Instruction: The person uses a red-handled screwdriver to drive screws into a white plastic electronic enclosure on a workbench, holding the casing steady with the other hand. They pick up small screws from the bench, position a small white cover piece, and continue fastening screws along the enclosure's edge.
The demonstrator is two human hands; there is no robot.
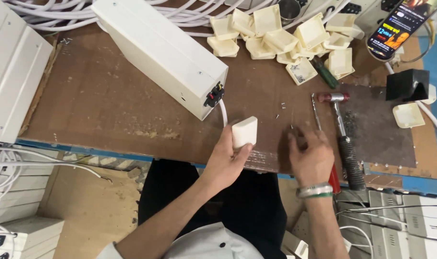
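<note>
One white plastic cap (244, 132) in left hand (226, 160) fingertips, above palm

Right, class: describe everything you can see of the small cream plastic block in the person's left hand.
The small cream plastic block is a squarish, rounded-cornered piece, smooth and plain on its visible faces. The left hand holds it tilted at the near edge of the brown worktop, fingers wrapped round its lower side. A white cable runs down just behind it.

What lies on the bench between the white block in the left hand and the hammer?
In the head view: the right hand, a few small screws on bare board, and a thin metal rod beside the hammer.
</note>
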